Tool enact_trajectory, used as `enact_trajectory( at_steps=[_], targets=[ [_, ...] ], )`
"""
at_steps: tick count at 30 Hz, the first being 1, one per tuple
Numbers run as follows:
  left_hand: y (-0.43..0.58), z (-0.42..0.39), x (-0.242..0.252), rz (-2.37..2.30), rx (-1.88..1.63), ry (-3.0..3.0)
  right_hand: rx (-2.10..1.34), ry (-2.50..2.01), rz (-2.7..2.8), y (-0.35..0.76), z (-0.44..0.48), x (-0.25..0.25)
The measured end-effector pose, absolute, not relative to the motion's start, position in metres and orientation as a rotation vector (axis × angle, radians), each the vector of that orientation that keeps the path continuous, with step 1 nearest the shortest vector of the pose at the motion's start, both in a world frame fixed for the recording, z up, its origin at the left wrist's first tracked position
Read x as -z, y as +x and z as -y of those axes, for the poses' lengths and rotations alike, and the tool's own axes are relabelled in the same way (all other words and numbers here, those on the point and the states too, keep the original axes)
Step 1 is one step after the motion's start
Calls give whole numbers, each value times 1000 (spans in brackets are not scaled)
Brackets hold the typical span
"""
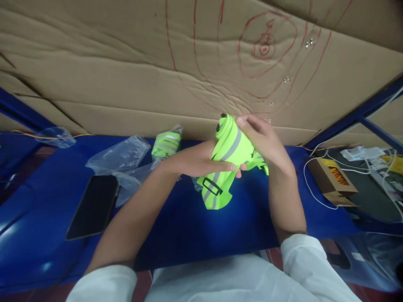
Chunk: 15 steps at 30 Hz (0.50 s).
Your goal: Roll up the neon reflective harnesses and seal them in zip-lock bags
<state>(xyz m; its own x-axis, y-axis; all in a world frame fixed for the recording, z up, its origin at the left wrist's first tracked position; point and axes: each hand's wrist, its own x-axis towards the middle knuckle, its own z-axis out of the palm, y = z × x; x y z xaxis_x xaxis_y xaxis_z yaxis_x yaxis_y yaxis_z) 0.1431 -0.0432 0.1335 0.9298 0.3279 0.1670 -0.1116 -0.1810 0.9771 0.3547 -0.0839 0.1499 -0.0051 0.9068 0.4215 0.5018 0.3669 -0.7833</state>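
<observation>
Between my two hands is a neon yellow-green reflective vest (232, 144) with grey stripes, partly rolled into a bundle. My left hand (209, 161) grips the bundle from the left, its thumb laid across the front and fingertips showing past the fabric. At the upper right side, my right hand (260, 134) is closed on the cloth, with thumb and fingers pressed on it. A strap end with a black buckle (212, 186) hangs below my left hand. More loose cloth sticks out under my right wrist. The bundle is held above the blue table (201, 239).
A second folded yellow-green bundle in clear plastic (166, 143) lies at the back. Left of it are crumpled clear bags (121, 155) and a black phone (93, 205). A cardboard wall (126, 92) rises behind. To the right are an open cardboard box (330, 180) and white cables (304, 176).
</observation>
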Motion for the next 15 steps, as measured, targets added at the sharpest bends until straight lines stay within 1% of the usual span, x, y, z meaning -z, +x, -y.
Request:
enact_trajectory(
  at_steps=[1, 3, 5, 8, 13, 15],
  targets=[
    [142, 43, -134, -185, -403, 1720, -449, -1265, 1664, 352, 83, -149],
    [140, 40, -134, -216, -409, 1751, -491, -1224, 1774, 348, 85, -151],
    [141, 38, -134, -235, -394, 1799, -563, -1193, 1996, 346, 90, -154],
    [143, 35, -131, -265, -343, 1808, -490, -1180, 2183, 343, 94, -154],
    [153, 32, -118, -429, -530, 1547, -230, -1255, 1959, 339, 89, -149],
    [160, 34, -111, -465, -512, 1462, -162, -1301, 1806, 340, 89, -150]
  ],
)
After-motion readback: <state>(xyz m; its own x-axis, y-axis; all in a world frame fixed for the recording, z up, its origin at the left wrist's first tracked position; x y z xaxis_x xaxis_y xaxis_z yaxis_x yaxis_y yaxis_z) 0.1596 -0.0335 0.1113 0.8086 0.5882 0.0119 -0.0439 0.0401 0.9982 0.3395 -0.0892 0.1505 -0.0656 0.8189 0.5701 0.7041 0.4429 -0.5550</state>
